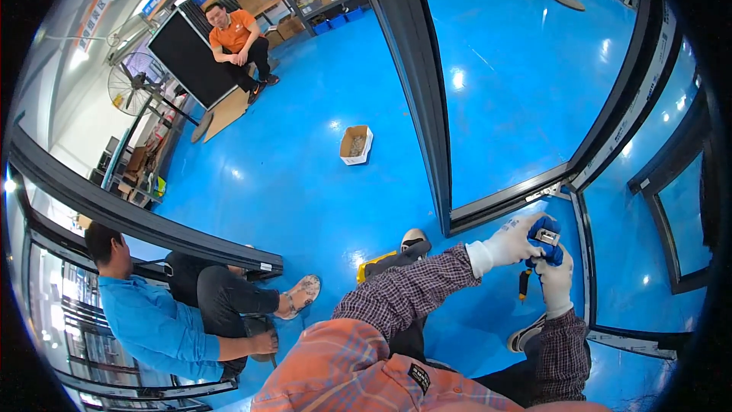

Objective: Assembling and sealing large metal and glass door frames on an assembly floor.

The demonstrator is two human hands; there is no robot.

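Note:
Both my hands wear white gloves with blue palms and are close together at the right, above the blue floor. My left hand (517, 244) is closed around a small silver metal part (546, 236). Just below it, my right hand (557, 278) is closed, its fingertips close to that part. A tool with a black and yellow handle (524, 284) sticks out downward from my right hand; its working end is hidden. Beyond my hands, a silver bracket (545, 192) sits at the corner of a dark metal frame (496, 212).
Dark frame bars (415, 99) rise before me and along the right. A seated person in blue (152, 320) is at left; another in orange (235, 34) crouches farther off. A small open carton (356, 145) and a yellow-black object (377, 265) are on the floor.

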